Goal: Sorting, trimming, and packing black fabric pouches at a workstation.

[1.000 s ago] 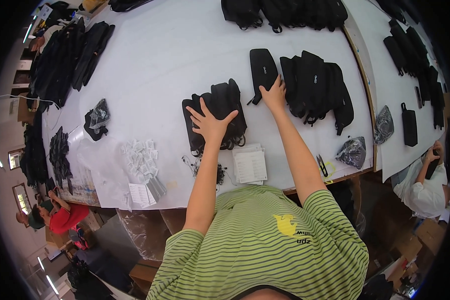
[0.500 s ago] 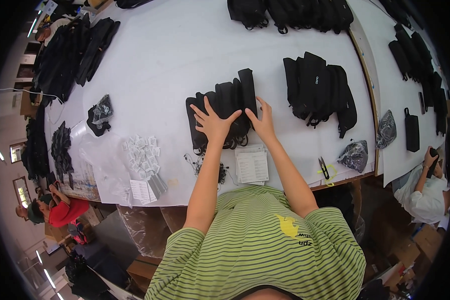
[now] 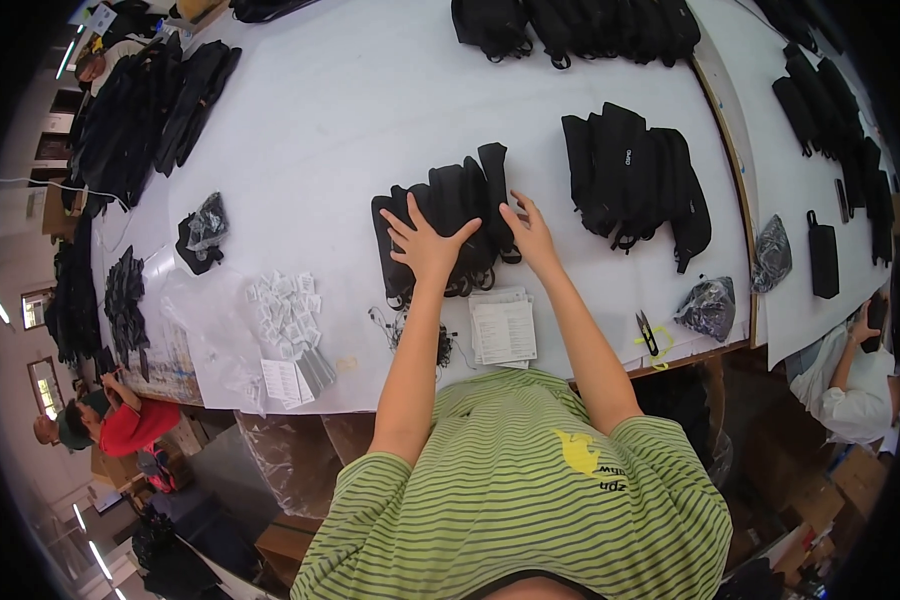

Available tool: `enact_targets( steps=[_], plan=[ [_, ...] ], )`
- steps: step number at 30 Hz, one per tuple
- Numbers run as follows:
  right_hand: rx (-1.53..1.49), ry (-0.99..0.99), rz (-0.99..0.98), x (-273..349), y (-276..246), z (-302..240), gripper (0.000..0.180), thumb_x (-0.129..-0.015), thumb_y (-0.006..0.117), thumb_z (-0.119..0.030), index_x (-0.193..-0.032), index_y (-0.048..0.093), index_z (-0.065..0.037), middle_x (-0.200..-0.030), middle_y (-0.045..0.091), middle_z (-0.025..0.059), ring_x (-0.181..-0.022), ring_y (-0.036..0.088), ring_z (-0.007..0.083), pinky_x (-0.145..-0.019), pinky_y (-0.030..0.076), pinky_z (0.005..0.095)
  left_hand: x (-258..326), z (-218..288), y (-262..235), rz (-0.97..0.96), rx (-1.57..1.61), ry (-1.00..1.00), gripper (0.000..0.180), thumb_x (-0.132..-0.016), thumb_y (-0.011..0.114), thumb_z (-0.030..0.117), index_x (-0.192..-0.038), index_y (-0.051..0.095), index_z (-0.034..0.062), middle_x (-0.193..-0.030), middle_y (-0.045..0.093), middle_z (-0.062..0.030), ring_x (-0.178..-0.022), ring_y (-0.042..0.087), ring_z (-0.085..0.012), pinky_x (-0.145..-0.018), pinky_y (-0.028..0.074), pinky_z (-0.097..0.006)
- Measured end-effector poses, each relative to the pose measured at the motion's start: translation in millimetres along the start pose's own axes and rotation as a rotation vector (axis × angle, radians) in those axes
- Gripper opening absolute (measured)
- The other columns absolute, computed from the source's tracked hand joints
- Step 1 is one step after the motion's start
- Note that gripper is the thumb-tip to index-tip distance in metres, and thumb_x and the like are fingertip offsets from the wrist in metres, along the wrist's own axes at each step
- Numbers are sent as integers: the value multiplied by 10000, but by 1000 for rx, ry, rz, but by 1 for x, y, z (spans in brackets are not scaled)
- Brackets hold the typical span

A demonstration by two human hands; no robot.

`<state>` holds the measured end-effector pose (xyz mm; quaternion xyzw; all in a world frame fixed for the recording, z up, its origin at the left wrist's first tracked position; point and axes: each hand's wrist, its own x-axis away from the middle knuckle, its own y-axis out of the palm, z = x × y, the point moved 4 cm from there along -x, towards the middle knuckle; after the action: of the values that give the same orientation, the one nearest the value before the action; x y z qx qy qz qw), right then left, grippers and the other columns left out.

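Observation:
Several black fabric pouches (image 3: 406, 203) lie side by side, overlapping in a row on the white table. My left hand (image 3: 432, 248) rests on them, fingers spread wide and the thumb pointing right. The rightmost pouch (image 3: 496, 185) reaches farther from me than the others. Just right of it is my right hand (image 3: 532, 238), open and holding nothing, its thumb and fingers apart. Below the pouches lies a stack of printed paper sheets (image 3: 504, 330). Thin black cords (image 3: 440, 345) lie in a tangle beside the stack, partly hidden by my left forearm.
Another pile of black pouches (image 3: 630, 180) sits to the right. Thread snips (image 3: 648, 335) and a plastic-wrapped dark bundle (image 3: 708, 308) lie near the front edge. Small white tags (image 3: 285, 305) are heaped at left. A person in white (image 3: 845, 385) works at right, another in red (image 3: 130, 425) at left.
My right hand has moved slightly right, away from the rightmost pouch, which now leans a little differently. My left hand has stayed in place on the row.

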<state>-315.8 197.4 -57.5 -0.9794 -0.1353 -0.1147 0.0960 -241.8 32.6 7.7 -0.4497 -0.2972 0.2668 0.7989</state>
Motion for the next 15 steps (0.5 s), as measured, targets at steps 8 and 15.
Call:
enact_targets(
  steps=[8, 15],
  plan=[
    [-262, 245, -248, -12, -2, -15, 637, -848, 680, -382, -1341, 488, -26, -1181, 604, 158, -1037, 600, 203, -889, 461, 298, 1, -5, 1, 19, 12, 2, 1247, -551, 740, 723, -1489, 147, 156, -1513, -40, -307, -1357, 146, -536, -990, 208, -711],
    [-7, 116, -183, 0, 11, 2, 597, -842, 688, -366, -1337, 505, -86, -1188, 574, 177, -1007, 599, 223, -841, 485, 316, -2, 4, 2, -54, 38, -30, 1292, -535, 736, 743, -1498, 107, 154, -1511, -72, -309, -1372, 102, -528, -1007, 171, -710]
  ],
)
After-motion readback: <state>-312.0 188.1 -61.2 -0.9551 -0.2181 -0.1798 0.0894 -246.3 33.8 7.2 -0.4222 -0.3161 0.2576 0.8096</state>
